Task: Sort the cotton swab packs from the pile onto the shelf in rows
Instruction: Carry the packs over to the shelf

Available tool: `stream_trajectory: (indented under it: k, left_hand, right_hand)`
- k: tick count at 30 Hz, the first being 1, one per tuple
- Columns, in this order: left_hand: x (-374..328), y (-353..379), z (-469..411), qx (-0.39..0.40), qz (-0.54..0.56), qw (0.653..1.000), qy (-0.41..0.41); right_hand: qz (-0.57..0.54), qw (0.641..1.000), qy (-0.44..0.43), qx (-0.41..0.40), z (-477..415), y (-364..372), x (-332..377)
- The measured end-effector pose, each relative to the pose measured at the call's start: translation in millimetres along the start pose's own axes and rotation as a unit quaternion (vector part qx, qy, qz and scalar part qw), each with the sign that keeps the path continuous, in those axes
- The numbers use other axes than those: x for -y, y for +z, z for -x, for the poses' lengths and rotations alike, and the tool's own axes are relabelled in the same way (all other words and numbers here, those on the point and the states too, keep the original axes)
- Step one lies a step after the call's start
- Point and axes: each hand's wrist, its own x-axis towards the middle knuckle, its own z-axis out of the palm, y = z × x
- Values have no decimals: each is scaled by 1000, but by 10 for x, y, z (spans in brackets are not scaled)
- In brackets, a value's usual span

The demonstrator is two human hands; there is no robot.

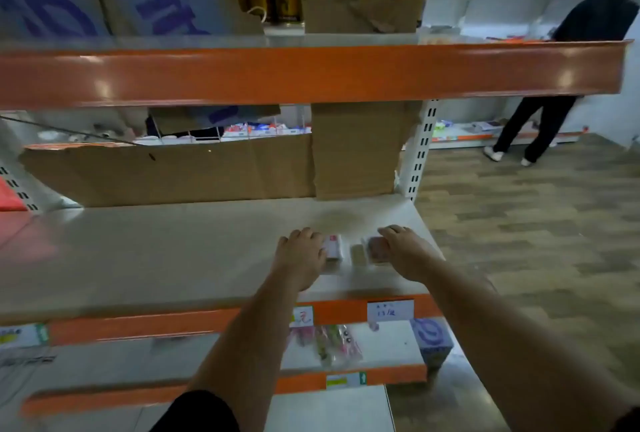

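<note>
so, head view: both hands are out over the shelf [156,251], near its right end. three small cotton swab packs lie flat side by side there, starting a row. the left hand [301,255] sits with bent fingers against the left pack [333,247], the one with a white and red label. the right hand [405,251] has its fingers draped over the right pack [377,248]. the middle pack [358,255] lies between them, untouched, with a narrow gap on either side. the picture is smeared here, so i cannot tell whether either hand pinches its pack or only presses on it. the pile the packs come from does not show.

by my reading, the step in hand is squaring up this first row. the next move likely calls for nudging the outer packs in toward the middle one so their sides line up, then going for more packs.

the row sits close to the orange front lip [332,308], which carries a price tag [390,310], so a pull toward the body could tip a pack off. the shelf's right edge and the upright post [420,154] are near the right hand. open board runs well to the left and back to the cardboard [173,172].
</note>
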Motion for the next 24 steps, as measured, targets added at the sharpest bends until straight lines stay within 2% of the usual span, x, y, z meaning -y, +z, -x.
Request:
stream_trajectory:
  k: [5,13,16,18,21,24]
  left_hand:
    - [93,134,-225,3,39,999,4]
    - [234,209,-334,27,77,996,33]
    - [244,207,-361,22,80,996,41]
    - [225,184,-384,8,120,992,44]
    - [117,97,-431,-20,204,978,44]
    - [-63,23,-533,-12,238,969,57]
  right_hand:
    - [11,999,14,47,-169,105,-36]
    - [-38,999,-11,-13,-156,181,-121]
    - [-14,999,-25,-21,-164,150,-122]
    - [-11,999,-21,-37,-178,113,-152]
    - [-91,994,28,-54,-132,1,-185]
    - [-110,991,33,-68,-68,-128,-307]
